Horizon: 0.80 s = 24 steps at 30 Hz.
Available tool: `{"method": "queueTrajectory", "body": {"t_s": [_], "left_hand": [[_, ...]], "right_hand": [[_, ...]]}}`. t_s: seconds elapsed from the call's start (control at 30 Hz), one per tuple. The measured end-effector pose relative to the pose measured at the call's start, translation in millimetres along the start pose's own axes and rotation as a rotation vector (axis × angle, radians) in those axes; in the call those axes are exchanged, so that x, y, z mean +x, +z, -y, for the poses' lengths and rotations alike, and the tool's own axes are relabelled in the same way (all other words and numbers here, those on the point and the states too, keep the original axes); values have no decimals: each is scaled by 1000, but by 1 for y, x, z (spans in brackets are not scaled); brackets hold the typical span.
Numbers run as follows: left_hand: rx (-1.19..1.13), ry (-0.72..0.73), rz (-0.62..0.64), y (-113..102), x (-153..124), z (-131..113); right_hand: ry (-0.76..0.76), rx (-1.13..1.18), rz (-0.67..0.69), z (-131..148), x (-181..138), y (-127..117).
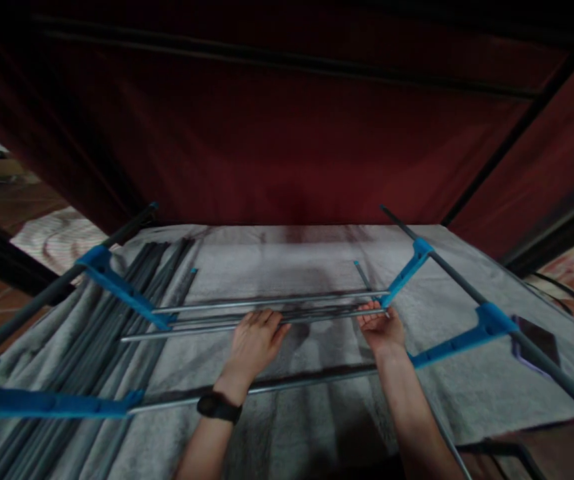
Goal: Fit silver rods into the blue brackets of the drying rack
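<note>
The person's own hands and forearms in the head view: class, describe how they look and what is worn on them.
The left hand and right hand are ungloved. No sleeves show on either forearm. A black wristband with a dark, rounded face circles the left wrist; nothing visible is worn on the right.

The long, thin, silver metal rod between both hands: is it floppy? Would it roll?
The long, thin, silver metal rod is probably stiff: it runs straight between the left hand and right hand. Its roundness might make it roll. Being slender, it's perhaps light.
</note>
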<state>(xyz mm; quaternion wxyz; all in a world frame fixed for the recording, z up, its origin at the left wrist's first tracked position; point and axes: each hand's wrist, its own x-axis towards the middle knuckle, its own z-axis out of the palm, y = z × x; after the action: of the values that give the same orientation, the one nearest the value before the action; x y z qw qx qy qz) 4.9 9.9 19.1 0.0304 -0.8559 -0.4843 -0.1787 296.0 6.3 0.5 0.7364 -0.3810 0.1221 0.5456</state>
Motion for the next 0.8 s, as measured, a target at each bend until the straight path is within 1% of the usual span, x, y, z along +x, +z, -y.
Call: {"method": "queueTrajectory", "body": {"t_s": [0.13, 0.27, 0.37, 0.43, 0.6, 0.63, 0.67, 0.7, 0.8], "left_hand": [[-26, 19, 5, 9, 2, -18], [-30, 42, 4, 14, 2, -31], [-17, 55, 32, 14, 1, -35], [-8, 65, 66, 14, 0, -35], [17, 110, 155, 14, -2, -33], [18, 114, 164, 14, -2, -33], [18, 113, 170, 14, -3, -32], [18, 110, 174, 14, -3, -31], [18, 97, 188, 13, -3, -29]], "right_hand": [[-10, 37, -14, 11, 7, -7], [-21, 2, 27, 21, 14, -14], [-13, 11, 44, 25, 17, -17], [-39, -8, 53, 27, 18, -18], [-100, -58, 20, 33, 21, -18], [-118, -117, 6, 35, 22, -18], [-147, -228, -22, 38, 23, -18], [-179, -400, -79, 40, 24, -18], [-215, -1126, -340, 46, 27, -17]]}}
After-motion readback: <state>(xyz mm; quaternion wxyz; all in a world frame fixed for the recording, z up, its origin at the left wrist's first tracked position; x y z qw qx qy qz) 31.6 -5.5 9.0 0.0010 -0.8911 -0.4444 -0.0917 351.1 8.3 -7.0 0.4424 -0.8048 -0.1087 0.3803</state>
